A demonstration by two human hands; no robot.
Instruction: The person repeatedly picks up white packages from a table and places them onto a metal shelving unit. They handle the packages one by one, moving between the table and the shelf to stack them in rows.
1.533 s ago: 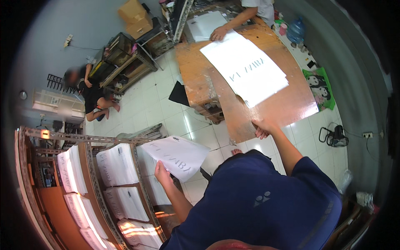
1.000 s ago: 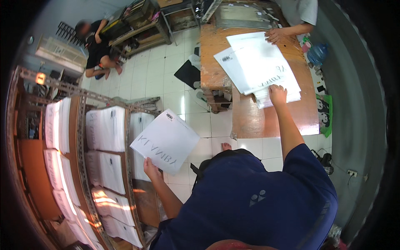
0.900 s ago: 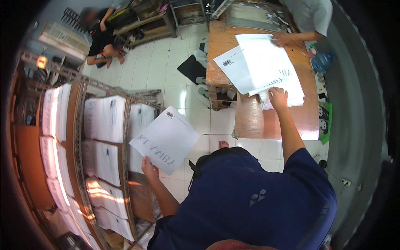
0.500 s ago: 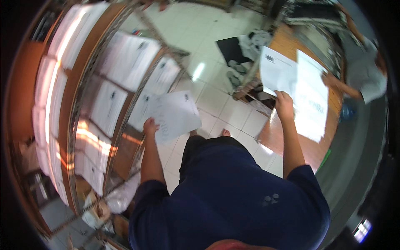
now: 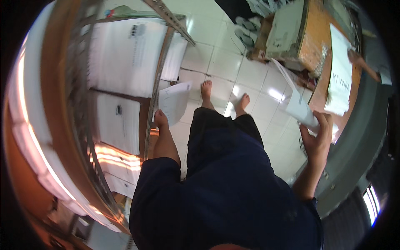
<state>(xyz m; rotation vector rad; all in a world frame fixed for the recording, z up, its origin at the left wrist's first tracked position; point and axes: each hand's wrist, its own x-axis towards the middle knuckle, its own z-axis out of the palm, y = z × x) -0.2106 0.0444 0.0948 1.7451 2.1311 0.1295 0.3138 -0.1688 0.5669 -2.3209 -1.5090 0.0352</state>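
My left hand (image 5: 161, 118) is closed on the edge of a white printed sheet (image 5: 178, 100), which hangs beside the near upright of the rack on my left. Out to the right, my right hand (image 5: 318, 131) pinches another white sheet (image 5: 301, 109) at its near end. That sheet is curled and seen nearly edge-on, its far end reaching forward over the floor. On the wooden table (image 5: 318, 27) beyond it lies a pile of printed white sheets (image 5: 341, 75). A co-worker's hand (image 5: 355, 57) rests at the far side of this pile.
A metal-framed rack (image 5: 156, 62) with shelves holds stacks of white sheets (image 5: 125, 56) close on my left. Sandals (image 5: 243, 36) and a black flat sheet (image 5: 233, 8) lie on the tiled floor (image 5: 221, 62) ahead. A grey surface (image 5: 354, 137) curves along the right.
My right hand has drawn its sheet nearer and away from the table pile, and the sheet has curled. My left hand still holds its sheet. The view has shifted, with the rack appearing larger.
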